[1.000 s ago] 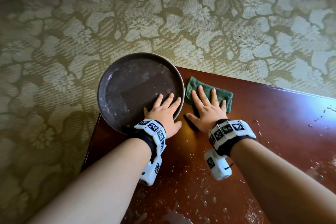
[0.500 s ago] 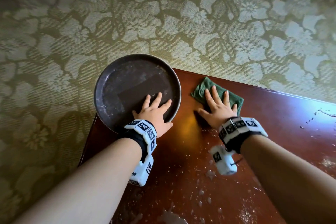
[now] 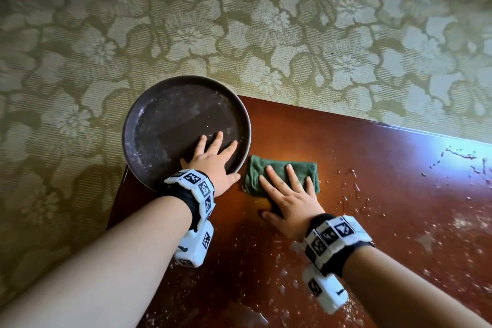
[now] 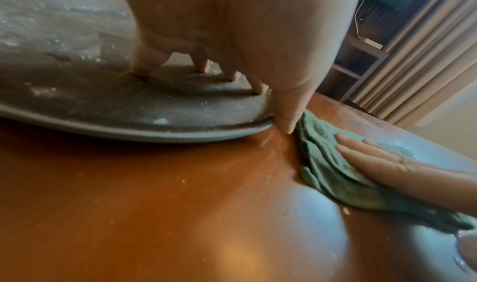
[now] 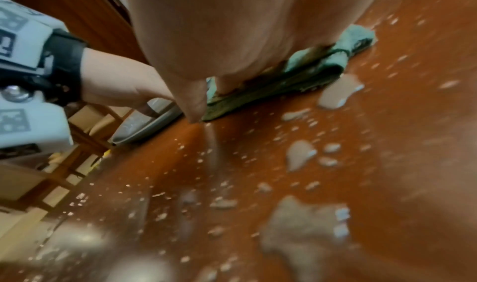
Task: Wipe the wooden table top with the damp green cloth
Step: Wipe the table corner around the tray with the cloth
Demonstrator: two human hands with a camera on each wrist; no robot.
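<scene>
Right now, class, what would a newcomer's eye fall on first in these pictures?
The right hand pressing flat on the green cloth on the red-brown table. Beside it, the left hand rests in a round dark tray at the table's corner. Pale wet splashes speckle the wood nearer the person.

Bare forearms; white marker-printed wristbands (image 3: 195, 186) on black straps.
</scene>
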